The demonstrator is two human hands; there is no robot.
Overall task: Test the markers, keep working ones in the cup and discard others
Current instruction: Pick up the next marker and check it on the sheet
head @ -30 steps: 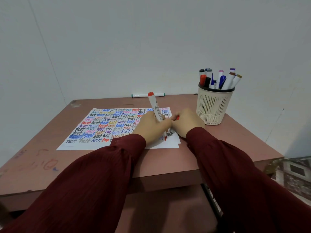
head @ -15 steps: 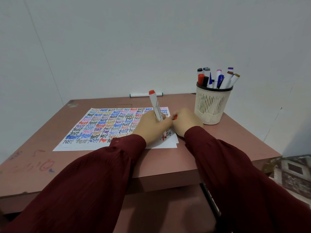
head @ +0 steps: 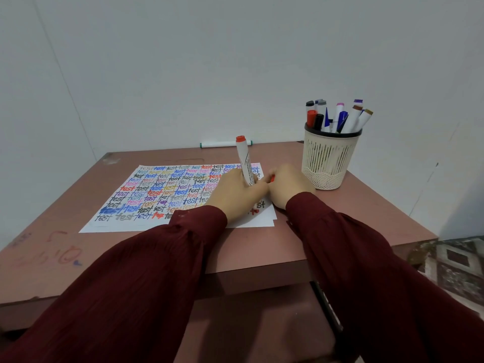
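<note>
Head view. The paper sheet (head: 162, 195) is taken as the reference; it lies flat on the brown table (head: 327, 226) and is covered with rows of the word "test" in many colours.

The left hand (head: 235, 197) is seen over the sheet's near right corner, fingers curled round a red marker (head: 243, 159). The marker is held nearly upright, its red end uppermost and leaning slightly away from the person. Its lower tip is hidden behind the hand, so contact with the sheet cannot be confirmed. A red mark is noted on the sheet just beside the hand.

The right hand (head: 288, 187) is placed at the sheet's right edge, touching the left hand. Its fingers are curled, and a small red piece (head: 272, 178) is pinched at the fingertips.

A cream slotted cup (head: 327, 161) stands just right of the sheet, holding capped markers (head: 340, 116) of various colours. A green-ended marker (head: 225, 144) lies beyond the sheet's far edge, against the wall.
</note>
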